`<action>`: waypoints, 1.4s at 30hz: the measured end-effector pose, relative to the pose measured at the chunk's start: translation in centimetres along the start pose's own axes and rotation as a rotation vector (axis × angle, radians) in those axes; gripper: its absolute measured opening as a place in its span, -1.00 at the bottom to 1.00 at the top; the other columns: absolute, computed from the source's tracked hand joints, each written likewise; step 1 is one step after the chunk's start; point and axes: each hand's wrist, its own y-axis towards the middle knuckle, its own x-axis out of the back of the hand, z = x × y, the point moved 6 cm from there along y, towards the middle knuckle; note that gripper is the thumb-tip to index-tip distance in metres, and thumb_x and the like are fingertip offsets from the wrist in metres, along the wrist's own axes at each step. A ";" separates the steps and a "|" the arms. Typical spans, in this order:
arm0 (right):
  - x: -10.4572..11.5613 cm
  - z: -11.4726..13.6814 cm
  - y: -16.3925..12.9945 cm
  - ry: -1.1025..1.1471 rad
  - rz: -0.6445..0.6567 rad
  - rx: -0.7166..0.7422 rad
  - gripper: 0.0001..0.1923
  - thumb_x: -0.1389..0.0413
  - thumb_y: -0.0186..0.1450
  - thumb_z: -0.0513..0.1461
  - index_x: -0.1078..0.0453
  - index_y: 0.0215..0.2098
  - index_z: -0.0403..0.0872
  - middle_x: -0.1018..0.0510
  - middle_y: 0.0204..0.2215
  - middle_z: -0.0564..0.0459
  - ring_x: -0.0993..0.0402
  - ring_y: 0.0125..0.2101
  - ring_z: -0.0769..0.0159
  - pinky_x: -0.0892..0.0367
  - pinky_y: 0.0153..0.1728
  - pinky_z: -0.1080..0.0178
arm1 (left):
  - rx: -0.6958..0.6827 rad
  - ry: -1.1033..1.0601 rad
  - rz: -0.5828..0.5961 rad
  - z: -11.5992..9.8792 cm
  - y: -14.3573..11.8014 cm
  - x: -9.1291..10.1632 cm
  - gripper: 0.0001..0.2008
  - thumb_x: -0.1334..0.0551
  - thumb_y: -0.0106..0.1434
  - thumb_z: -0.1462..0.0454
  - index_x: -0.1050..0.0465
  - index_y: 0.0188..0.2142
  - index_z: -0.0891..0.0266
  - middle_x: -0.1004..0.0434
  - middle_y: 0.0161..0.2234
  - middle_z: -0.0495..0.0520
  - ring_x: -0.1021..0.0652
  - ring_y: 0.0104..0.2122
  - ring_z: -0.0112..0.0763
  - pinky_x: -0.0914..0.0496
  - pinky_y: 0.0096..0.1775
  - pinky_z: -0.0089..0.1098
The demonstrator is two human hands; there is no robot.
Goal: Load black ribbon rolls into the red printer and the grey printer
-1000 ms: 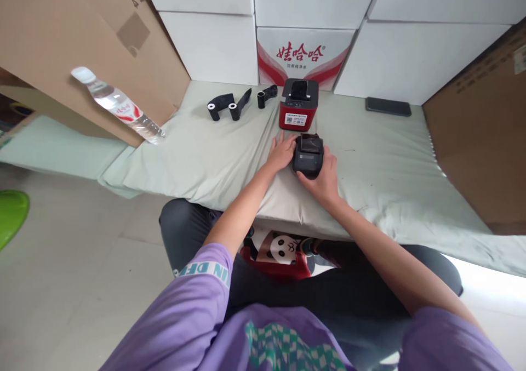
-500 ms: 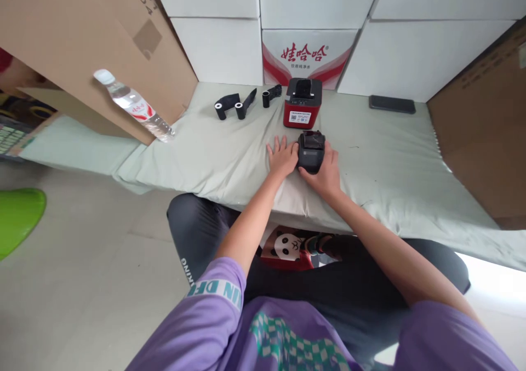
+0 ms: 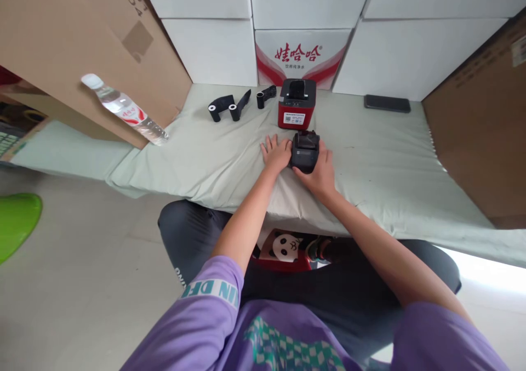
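The light is soft, with lower-right glare.

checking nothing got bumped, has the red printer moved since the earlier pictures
No, the red printer stands in the same place against the white box with red lettering behind it.

The held device [image 3: 304, 159] looks like smooth plastic, the bottle [image 3: 128, 111] glossy plastic, the covering [image 3: 213, 157] matt cloth.

My purple shirt [image 3: 304, 321] bears a green-and-white checked print [image 3: 287, 348]; my small device [image 3: 306, 154] is black, the printer [image 3: 296, 108] red and black, the surface [image 3: 217, 157] pale green.
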 end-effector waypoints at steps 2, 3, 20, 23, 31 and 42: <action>-0.1 -0.1 0.0 0.003 -0.007 0.004 0.19 -0.36 0.17 0.01 0.13 0.58 -0.10 -0.31 0.31 -0.42 -0.48 0.22 -0.34 -0.56 0.10 -0.31 | -0.031 0.020 0.009 0.0 0.1 -0.1 -0.42 0.16 0.60 0.04 -0.45 0.36 0.06 0.00 0.62 0.18 0.16 0.64 0.11 0.29 0.55 0.30; -0.1 -0.1 0.0 0.005 -0.011 0.007 0.19 -0.36 0.17 0.01 0.13 0.58 -0.10 -0.31 0.31 -0.42 -0.48 0.22 -0.34 -0.56 0.09 -0.32 | -0.049 0.033 0.005 0.1 0.1 -0.2 -0.43 0.16 0.61 0.04 -0.44 0.36 0.06 -0.01 0.62 0.18 0.16 0.64 0.10 0.29 0.55 0.30; -0.5 -3.5 2.2 0.285 -0.084 -0.001 -0.23 -0.13 0.37 0.10 -0.24 0.41 -0.11 -0.42 0.17 -0.28 -0.45 0.23 -0.08 -0.38 0.35 -0.22 | -0.423 -0.393 -0.228 0.0 -0.2 2.0 -0.44 0.11 0.62 0.06 -0.63 0.13 0.16 -0.55 0.31 0.16 -0.46 0.36 -0.25 -0.27 0.45 -0.27; -0.4 -3.7 2.2 0.324 -0.085 -0.015 -0.28 -0.14 0.38 0.09 -0.28 0.40 -0.05 -0.43 0.18 -0.24 -0.46 0.22 -0.05 -0.41 0.33 -0.20 | -0.454 -0.404 -0.194 0.0 -0.2 1.8 -0.41 0.14 0.62 0.02 -0.63 0.17 0.10 -0.56 0.32 0.09 -0.47 0.35 -0.26 -0.26 0.46 -0.24; 0.6 -2.9 2.6 0.428 -0.059 -0.056 -0.42 -0.18 0.30 -0.08 -0.42 0.29 0.06 -0.40 0.22 -0.15 -0.46 0.25 0.01 -0.54 0.19 -0.11 | -0.360 -0.572 -0.166 0.4 -0.5 1.4 -0.33 0.21 0.62 -0.11 -0.50 0.27 0.15 -0.69 0.17 0.18 -0.61 0.26 -0.23 -0.42 0.35 -0.22; 1.5 -2.9 2.5 0.440 -0.120 0.016 -0.57 0.12 0.45 -0.18 -0.62 -0.18 0.04 -0.40 0.26 -0.05 -0.41 0.30 0.04 -0.31 0.44 -0.21 | -0.434 -0.734 -0.011 -0.9 -0.6 0.9 -0.37 0.31 0.63 0.10 -0.31 0.40 0.24 -0.50 0.40 0.20 -0.46 0.44 -0.33 -0.27 0.49 -0.20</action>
